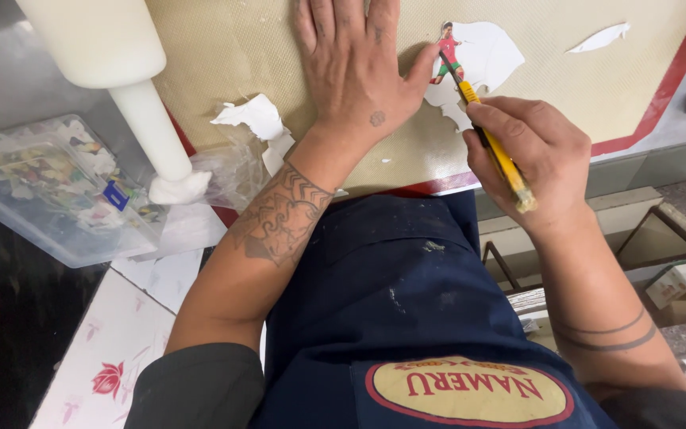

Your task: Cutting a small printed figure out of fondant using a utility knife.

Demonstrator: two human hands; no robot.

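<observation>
While fingertips run offscreen, left hand (351, 71), knife (486, 131)

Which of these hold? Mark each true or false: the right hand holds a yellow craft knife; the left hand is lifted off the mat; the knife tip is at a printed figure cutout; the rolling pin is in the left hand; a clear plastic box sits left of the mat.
1. The right hand holds a yellow craft knife. True.
2. The left hand is lifted off the mat. False: it lies flat on the beige mat.
3. The knife tip is at a printed figure cutout. True.
4. The white rolling pin is in the left hand. False: neither hand touches it.
5. A clear plastic box sits left of the mat. True.
</observation>
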